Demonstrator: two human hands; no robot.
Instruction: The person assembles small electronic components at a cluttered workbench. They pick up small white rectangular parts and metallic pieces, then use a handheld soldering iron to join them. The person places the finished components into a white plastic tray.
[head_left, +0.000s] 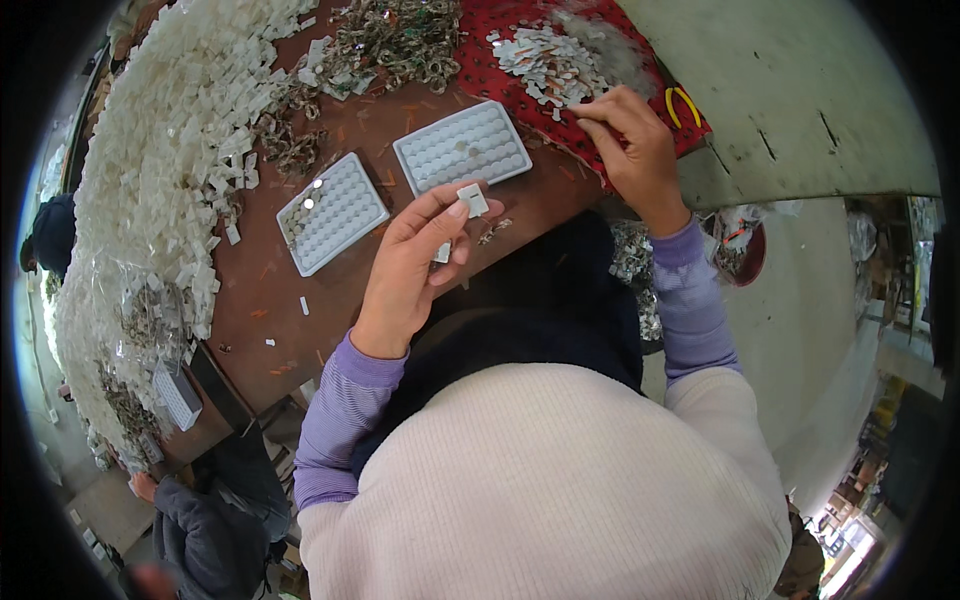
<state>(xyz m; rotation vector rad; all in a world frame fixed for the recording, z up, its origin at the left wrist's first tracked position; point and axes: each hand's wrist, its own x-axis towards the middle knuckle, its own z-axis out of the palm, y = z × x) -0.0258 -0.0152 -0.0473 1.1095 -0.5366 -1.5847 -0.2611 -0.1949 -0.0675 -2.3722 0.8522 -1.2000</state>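
My left hand (pixel 398 270) is closed over the near edge of the table, pinching a small white square card (pixel 472 199) between thumb and fingers. Lower in the same hand, a second white piece (pixel 442 252) shows between the fingers. My right hand (pixel 637 150) reaches to a heap of small white tags (pixel 540 65) on a red patterned cloth (pixel 482 75). Its thumb and index finger are pinched together at the heap's near edge; what they hold, if anything, is too small to tell. Two white dimpled trays, one left (pixel 345 218) and one right (pixel 450 137), lie beyond my left hand.
White packets (pixel 170 120) are piled high along the left. Tangled brownish strands (pixel 400 50) lie at the back. Yellow-handled pliers (pixel 684 108) rest on the cloth's right side. Below the table stands a reddish bucket (pixel 752 262). Another person (pixel 205 530) is at the lower left.
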